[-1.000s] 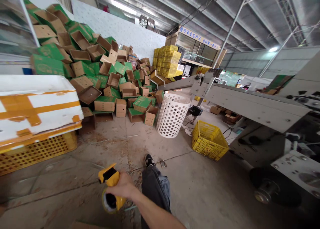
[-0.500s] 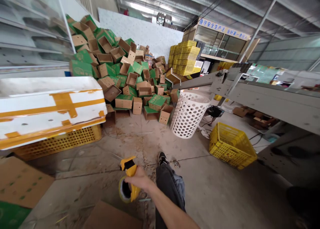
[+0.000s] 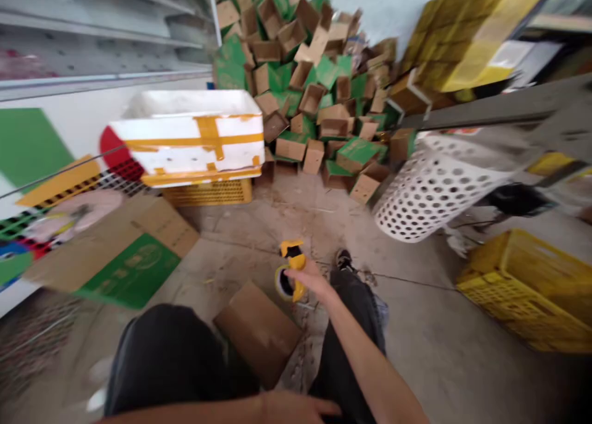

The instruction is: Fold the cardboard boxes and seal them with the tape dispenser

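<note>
My right hand (image 3: pixel 311 279) is shut around the handle of a yellow tape dispenser (image 3: pixel 292 266), which carries a roll of tape (image 3: pixel 283 283). It is held out low over the concrete floor (image 3: pixel 416 307), above my dark-trousered leg (image 3: pixel 354 307). Along the bottom edge, my left hand (image 3: pixel 300 408) lies with its fingers extended, holding nothing, next to my dark trousers (image 3: pixel 166 362). A brown cardboard box piece (image 3: pixel 256 332) lies on the floor between my two hands, touching neither.
A large heap of green and brown cartons (image 3: pixel 319 97) stands ahead, with a taped white foam box (image 3: pixel 189 140) on a yellow crate (image 3: pixel 208 194) before it. A flattened carton (image 3: pixel 115 251) lies left, a white perforated basket (image 3: pixel 435 195) right, and a yellow crate (image 3: pixel 527 294) far right.
My view has swung left and down, and the picture is blurred. My left hand and arm have come in along the bottom. My right hand still grips the tape dispenser.
</note>
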`<action>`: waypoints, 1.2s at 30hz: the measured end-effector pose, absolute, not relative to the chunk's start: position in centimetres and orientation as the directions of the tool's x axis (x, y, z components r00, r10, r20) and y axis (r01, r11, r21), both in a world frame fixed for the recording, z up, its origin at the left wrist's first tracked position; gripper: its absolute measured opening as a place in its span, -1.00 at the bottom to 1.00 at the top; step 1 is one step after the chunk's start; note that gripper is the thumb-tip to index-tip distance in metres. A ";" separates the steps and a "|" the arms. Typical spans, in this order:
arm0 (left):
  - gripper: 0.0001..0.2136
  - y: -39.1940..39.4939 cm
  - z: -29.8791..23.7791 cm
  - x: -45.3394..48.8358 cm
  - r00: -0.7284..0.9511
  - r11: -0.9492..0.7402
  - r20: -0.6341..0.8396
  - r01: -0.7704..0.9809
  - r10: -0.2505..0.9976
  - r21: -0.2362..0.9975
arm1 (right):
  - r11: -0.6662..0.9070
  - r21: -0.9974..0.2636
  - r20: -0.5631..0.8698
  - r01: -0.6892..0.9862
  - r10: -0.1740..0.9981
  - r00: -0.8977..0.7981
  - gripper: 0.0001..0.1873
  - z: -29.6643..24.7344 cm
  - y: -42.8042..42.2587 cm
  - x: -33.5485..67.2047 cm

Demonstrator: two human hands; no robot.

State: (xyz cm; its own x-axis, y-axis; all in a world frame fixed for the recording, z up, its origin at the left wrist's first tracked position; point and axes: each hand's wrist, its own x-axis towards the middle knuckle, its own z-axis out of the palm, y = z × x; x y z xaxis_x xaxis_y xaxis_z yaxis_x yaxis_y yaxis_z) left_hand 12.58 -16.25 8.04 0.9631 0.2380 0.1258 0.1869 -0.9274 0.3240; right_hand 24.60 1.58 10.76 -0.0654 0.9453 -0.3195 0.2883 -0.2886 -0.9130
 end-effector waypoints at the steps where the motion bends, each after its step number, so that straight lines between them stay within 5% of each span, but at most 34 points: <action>1: -0.63 -15.7 7.7 11.9 0.975 -0.918 0.117 0.132 0.188 0.374 | -0.281 -0.913 -0.312 0.294 0.948 -0.061 -0.79 10.7 1.9 24.5; 4: -0.53 -14.0 6.0 8.9 0.986 -0.822 0.133 0.004 0.097 0.570 | -0.260 -0.913 -0.287 0.316 0.957 -0.043 -0.74 10.4 2.9 24.4; 7: -0.46 -12.0 2.8 4.8 0.838 -0.749 0.143 0.377 0.526 0.545 | -0.240 -0.905 -0.254 0.350 0.967 0.005 -0.73 10.2 3.5 24.2; 9: -0.31 -10.6 0.3 1.9 0.555 -0.531 0.105 0.697 0.825 0.483 | -0.226 -0.901 -0.229 0.371 0.973 0.037 -0.72 10.2 3.7 24.0; 11: -0.01 -9.3 -1.9 -0.7 0.259 -0.234 -0.003 0.878 0.966 0.416 | -0.217 -0.897 -0.215 0.385 0.975 0.048 -0.72 10.3 3.7 23.7; 14: 0.17 -8.4 -3.9 -2.6 0.109 -0.056 -0.144 0.942 0.983 0.332 | -0.205 -0.892 -0.209 0.402 0.977 0.036 -0.70 10.2 3.7 23.3; 19: 0.24 -10.4 -4.9 -0.5 0.250 -0.228 -0.063 0.943 0.966 0.244 | -0.202 -0.879 -0.216 0.433 0.976 0.017 -0.66 9.5 3.7 22.7; 29: 0.25 -10.6 -5.5 3.2 0.043 -0.005 -0.121 0.954 0.992 0.300 | -0.212 -0.840 -0.217 0.500 0.975 0.049 -0.62 9.3 4.1 23.2; 36: 0.23 -11.0 -5.1 3.3 0.070 -0.033 -0.124 0.961 0.990 0.274 | -0.193 -0.830 -0.211 0.523 0.977 0.026 -0.65 9.7 3.6 23.0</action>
